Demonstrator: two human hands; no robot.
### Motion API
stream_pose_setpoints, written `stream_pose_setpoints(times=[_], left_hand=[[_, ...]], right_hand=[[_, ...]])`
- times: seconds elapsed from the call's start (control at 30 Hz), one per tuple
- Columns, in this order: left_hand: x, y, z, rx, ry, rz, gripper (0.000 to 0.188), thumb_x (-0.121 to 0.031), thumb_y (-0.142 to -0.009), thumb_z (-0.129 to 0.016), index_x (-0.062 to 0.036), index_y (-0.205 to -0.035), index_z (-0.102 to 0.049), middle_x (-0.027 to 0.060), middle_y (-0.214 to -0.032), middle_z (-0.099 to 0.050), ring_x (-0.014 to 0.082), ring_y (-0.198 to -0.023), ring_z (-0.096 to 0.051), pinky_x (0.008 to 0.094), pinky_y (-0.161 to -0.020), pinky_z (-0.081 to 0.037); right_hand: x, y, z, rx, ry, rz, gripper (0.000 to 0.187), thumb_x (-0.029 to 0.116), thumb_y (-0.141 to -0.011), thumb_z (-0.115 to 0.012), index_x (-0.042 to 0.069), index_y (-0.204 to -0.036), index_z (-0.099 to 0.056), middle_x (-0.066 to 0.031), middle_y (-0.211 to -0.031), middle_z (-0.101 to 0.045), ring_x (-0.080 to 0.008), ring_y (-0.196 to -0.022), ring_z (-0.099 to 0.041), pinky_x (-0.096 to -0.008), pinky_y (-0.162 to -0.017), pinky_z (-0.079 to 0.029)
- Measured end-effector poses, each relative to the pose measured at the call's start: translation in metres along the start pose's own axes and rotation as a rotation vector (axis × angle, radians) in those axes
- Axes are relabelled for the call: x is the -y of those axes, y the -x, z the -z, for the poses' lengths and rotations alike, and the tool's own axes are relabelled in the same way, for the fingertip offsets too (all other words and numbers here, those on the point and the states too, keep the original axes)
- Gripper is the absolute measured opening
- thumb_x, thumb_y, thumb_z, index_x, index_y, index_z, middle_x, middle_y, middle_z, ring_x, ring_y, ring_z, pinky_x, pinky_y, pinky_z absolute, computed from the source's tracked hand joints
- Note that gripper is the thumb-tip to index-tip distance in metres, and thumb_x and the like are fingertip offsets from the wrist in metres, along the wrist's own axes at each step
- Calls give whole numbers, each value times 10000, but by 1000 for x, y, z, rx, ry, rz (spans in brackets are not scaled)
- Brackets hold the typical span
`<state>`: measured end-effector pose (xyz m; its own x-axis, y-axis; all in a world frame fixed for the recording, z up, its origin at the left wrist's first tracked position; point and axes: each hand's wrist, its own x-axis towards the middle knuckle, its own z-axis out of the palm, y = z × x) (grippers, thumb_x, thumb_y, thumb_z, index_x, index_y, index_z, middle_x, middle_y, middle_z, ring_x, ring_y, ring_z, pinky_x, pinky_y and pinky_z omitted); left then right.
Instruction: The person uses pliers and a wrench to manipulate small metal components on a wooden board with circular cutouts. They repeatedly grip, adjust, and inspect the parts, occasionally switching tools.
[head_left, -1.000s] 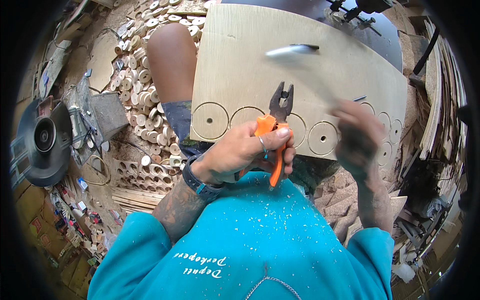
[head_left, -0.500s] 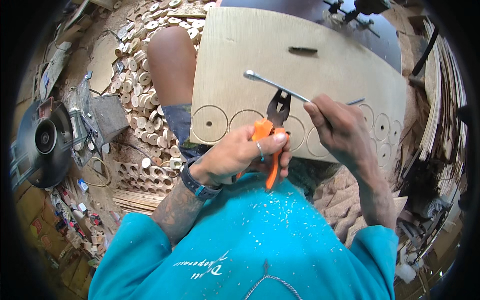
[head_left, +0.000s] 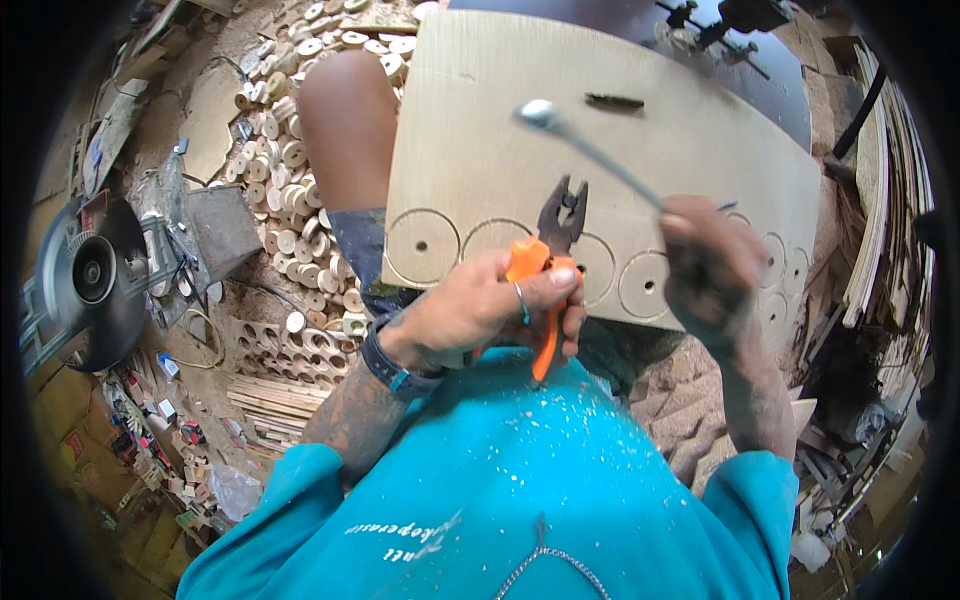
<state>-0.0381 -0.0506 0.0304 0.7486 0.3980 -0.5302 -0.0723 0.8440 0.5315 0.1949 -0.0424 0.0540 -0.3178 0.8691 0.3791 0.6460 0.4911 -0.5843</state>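
Note:
My left hand [head_left: 500, 305] is wrapped round the orange handles of a pair of pliers [head_left: 556, 232]. The dark jaws point away from me and stand apart, with nothing visible between them. My right hand [head_left: 708, 265], smeared by motion, grips a long silvery wrench [head_left: 605, 165]. Its rounded head reaches up and left, beyond the plier jaws and apart from them. Both tools are over a plywood board [head_left: 480, 120] with circles cut along its near edge, several with a centre hole. Farther up the board lies a small dark pointed piece [head_left: 614, 102].
Wooden discs [head_left: 290, 155] lie heaped on the floor at the left, near a bare knee [head_left: 348, 125]. A circular saw-like machine [head_left: 92, 270] stands far left. Dark clamp-like metal parts [head_left: 715, 35] are beyond the board. Long wood strips [head_left: 875, 190] lean at the right.
The wrench has come away from the plier jaws as my right hand moved right and slightly down. My left hand keeps its hold on the pliers almost unmoved.

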Motion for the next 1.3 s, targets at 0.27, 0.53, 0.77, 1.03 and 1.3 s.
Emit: stream_pose_setpoints(times=[0.27,0.53,0.77,1.03,1.3], left_hand=[[2,-3,3,19,-9,-19,348,-401,-1011,-551,-56,-1026,-592,44,-903,-642,161,-837,-664,303,-741,-557],[-1,-3,3,0,-21,17,329,-392,-1008,-559,-65,-1013,-591,43,-904,-644,161,-842,-666,300,-740,-553],[-1,-4,2,-20,-62,23,314,-382,-1017,-537,-72,-1016,-588,43,-898,-644,166,-849,-671,311,-738,-552],[1,-6,6,-5,-54,-12,328,-387,-1015,-540,-64,-1040,-589,46,-921,-643,158,-854,-665,307,-744,-552],[2,-4,6,2,-26,10,350,-391,-1006,-556,-44,-1040,-590,52,-905,-634,174,-839,-668,303,-728,-554]], right_hand=[[0,-2,-1,-68,5,72,282,226,-971,-621,63,-775,-499,-121,-595,-482,-285,-492,-525,-403,-465,-408],[-1,-4,0,42,20,13,288,225,-967,-628,61,-769,-496,-112,-590,-484,-287,-481,-523,-410,-456,-398],[-1,-3,0,148,54,-63,303,251,-971,-630,69,-763,-507,-128,-595,-508,-304,-490,-533,-400,-454,-395],[4,-2,-1,265,169,-180,293,266,-972,-622,79,-783,-496,-134,-581,-512,-308,-510,-571,-424,-459,-407],[-3,-2,-3,22,21,7,227,199,-937,-673,62,-803,-551,-108,-566,-469,-285,-471,-522,-391,-447,-400]])
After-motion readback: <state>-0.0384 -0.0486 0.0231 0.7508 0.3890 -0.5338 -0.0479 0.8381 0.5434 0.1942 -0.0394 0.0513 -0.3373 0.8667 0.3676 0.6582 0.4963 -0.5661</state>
